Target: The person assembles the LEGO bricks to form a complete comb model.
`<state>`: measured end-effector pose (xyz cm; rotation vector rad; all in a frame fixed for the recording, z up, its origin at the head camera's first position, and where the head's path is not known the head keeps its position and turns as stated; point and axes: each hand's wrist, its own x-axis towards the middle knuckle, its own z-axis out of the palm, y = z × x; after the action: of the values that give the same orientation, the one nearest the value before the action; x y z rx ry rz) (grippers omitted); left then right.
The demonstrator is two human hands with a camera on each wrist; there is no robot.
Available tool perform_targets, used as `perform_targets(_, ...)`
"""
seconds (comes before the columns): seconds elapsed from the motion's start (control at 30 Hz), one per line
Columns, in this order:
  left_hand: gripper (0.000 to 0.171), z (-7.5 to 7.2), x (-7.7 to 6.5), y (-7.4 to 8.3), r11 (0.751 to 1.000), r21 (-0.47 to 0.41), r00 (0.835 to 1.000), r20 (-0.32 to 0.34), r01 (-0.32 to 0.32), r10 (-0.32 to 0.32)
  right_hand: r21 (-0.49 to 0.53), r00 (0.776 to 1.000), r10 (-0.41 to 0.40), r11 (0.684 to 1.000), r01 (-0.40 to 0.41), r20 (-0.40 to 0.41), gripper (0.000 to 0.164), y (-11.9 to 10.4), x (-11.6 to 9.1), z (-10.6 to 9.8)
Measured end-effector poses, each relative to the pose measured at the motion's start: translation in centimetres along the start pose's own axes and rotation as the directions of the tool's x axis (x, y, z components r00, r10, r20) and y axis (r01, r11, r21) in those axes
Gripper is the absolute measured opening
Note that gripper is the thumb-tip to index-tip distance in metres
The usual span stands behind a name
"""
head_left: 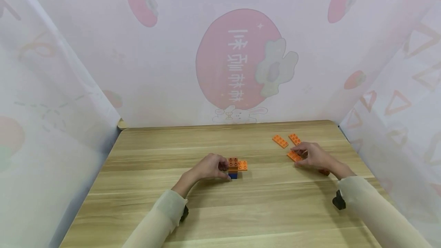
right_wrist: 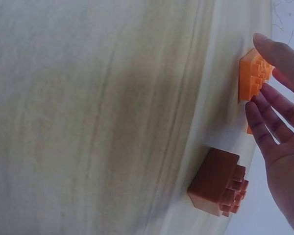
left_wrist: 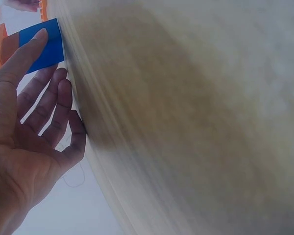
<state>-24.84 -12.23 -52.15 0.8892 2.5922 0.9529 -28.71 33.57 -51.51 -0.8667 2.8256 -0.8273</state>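
My left hand (head_left: 211,167) is at a small stack of toy building bricks on the table. The stack has a blue brick (left_wrist: 48,51) at the bottom, a brown brick (head_left: 233,162) on top, and an orange plate (head_left: 243,165) jutting out to the right. My left thumb lies across the blue brick, with the index finger behind it. Over to the right, my right hand (head_left: 314,157) reaches around a flat orange studded plate (right_wrist: 252,76). Its thumb is at one edge and its fingertips are at the opposite edge, around the plate.
Two more orange plates lie beyond the right hand, a left one (head_left: 280,141) and a right one (head_left: 294,139). A brown brick (right_wrist: 215,181) stands under the right wrist. White printed curtains (head_left: 165,68) surround the wooden table (head_left: 262,209) at the back and sides.
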Motion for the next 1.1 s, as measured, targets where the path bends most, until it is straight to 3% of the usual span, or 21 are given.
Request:
perform_targets(0.4,0.026,-0.05,0.04,0.08,1.000,-0.002,1.000,-0.001,0.004,-0.004,-0.012,0.999,-0.021,1.000,0.021,-0.037,0.051,0.17,-0.12,0.59)
perform_targets(1.1,0.025,0.05,0.04,0.08,1.000,0.005,1.000,0.002,-0.003,0.003,-0.021,0.999,-0.050,0.999,0.050,-0.003,0.042,-0.17,-0.01,0.67)
